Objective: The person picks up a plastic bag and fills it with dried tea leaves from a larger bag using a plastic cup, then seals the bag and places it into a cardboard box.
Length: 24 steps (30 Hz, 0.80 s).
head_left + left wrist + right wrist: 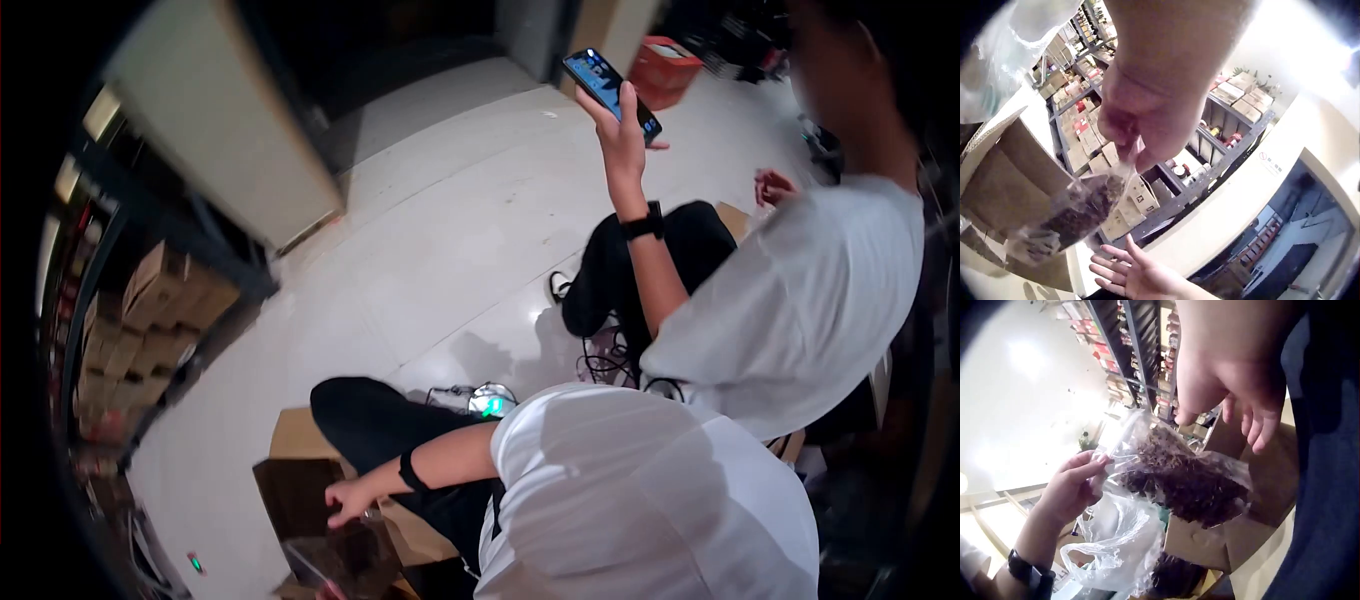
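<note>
Big shelves (pixel 1204 187) cross the left wrist view. At lower left, a brown box (pixel 1007 169) is partly hidden by a clear bag of dark bits (pixel 1079 215). The left hand (pixel 1150 119), upper middle, pinches the bag's top — the right hand (pixel 1141 272), bottom, has spread, free fingers. Only the head view shows 1 phone (pixel 612 95) — upper right, held by another person (pixel 800 280).

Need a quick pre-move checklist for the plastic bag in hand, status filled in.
1. Left grip secured on clear plastic bag: ok, pinched at one end.
2. Right grip unloaded: ok, it holds nothing.
3. Right grip supporting the bag: not ok, it is apart from it.
4. Dark, dried-looking contents inside the bag: ok, no spill visible.
5. Bag sealed: cannot tell, the closure isn't legible.
6. Cardboard carton open: ok, its interior shows.
</note>
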{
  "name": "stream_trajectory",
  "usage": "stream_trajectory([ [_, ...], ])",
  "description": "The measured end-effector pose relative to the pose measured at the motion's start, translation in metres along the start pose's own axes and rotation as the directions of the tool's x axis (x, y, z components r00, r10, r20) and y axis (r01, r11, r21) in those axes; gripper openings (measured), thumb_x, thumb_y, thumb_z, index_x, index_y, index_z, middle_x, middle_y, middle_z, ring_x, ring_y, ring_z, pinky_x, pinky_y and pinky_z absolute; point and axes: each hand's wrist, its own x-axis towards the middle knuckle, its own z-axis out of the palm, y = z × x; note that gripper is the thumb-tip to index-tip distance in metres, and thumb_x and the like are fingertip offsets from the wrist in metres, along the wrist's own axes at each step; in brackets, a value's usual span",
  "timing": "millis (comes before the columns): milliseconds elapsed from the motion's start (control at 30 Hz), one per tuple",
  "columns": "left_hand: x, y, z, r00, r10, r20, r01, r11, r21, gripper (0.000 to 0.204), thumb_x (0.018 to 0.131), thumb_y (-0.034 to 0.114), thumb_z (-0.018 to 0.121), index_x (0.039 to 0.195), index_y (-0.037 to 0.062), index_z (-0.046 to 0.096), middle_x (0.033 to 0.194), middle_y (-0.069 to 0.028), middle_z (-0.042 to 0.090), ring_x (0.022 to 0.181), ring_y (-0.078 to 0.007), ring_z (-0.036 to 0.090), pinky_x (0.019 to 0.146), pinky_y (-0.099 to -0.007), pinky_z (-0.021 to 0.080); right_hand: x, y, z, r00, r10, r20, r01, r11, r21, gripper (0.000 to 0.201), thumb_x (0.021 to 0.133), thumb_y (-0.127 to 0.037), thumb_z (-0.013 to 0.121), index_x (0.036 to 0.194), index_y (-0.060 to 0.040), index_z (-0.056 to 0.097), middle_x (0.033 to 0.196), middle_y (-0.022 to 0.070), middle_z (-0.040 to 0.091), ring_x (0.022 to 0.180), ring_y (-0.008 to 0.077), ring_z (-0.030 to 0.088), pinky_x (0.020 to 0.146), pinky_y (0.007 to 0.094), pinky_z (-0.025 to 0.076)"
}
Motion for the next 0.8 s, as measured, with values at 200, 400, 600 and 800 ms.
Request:
stream_trajectory([
  [200,0.006,-0.017,0.036,0.999,0.003,-0.038,-0.003,1.000,-0.023,0.025,0.095,0.022,0.060,0.095,-0.0024,0.064,0.075,-0.0159,0.065,0.062,-0.0219,0.059,0.063,-0.0343,0.049,0.020,0.009,0.026,0.940,0.341,0.001,-0.337,0.929,0.155,0.032,0.086,-0.036,0.068,0.081,-0.0047,0.071,0.067,0.0073,0.066,0.062,0.0165,0.063,0.055,0.0325,0.050],
  [400,0.014,-0.053,0.042,0.987,-0.146,-0.069,0.133,0.977,-0.167,0.021,0.094,0.018,0.061,0.091,-0.0027,0.063,0.070,-0.0055,0.060,0.063,-0.0109,0.053,0.060,-0.0273,0.045,0.020,0.005,0.021,0.924,0.381,-0.018,-0.377,0.920,0.108,0.027,0.083,-0.035,0.071,0.079,-0.0080,0.071,0.074,0.0095,0.069,0.069,0.0193,0.066,0.063,0.0354,0.051],
  [600,0.029,-0.029,0.027,0.953,-0.172,-0.249,0.158,0.985,-0.075,0.037,0.093,0.033,0.063,0.105,-0.0014,0.067,0.098,-0.0209,0.069,0.086,-0.0342,0.065,0.079,-0.0392,0.052,0.036,0.047,0.042,0.945,0.325,-0.029,-0.320,0.940,0.119,0.029,0.084,-0.036,0.072,0.077,-0.0081,0.067,0.068,0.0065,0.067,0.064,0.0171,0.064,0.058,0.0337,0.050],
  [800,0.049,-0.047,0.045,0.946,-0.108,-0.304,0.073,0.990,-0.124,0.037,0.094,0.031,0.061,0.108,-0.0029,0.066,0.099,-0.0222,0.068,0.090,-0.0365,0.064,0.081,-0.0399,0.050,0.029,0.036,0.027,0.911,0.405,0.081,-0.413,0.886,0.211,0.029,0.090,-0.038,0.066,0.083,-0.0094,0.062,0.062,0.0028,0.060,0.051,0.0123,0.059,0.042,0.0285,0.043],
])
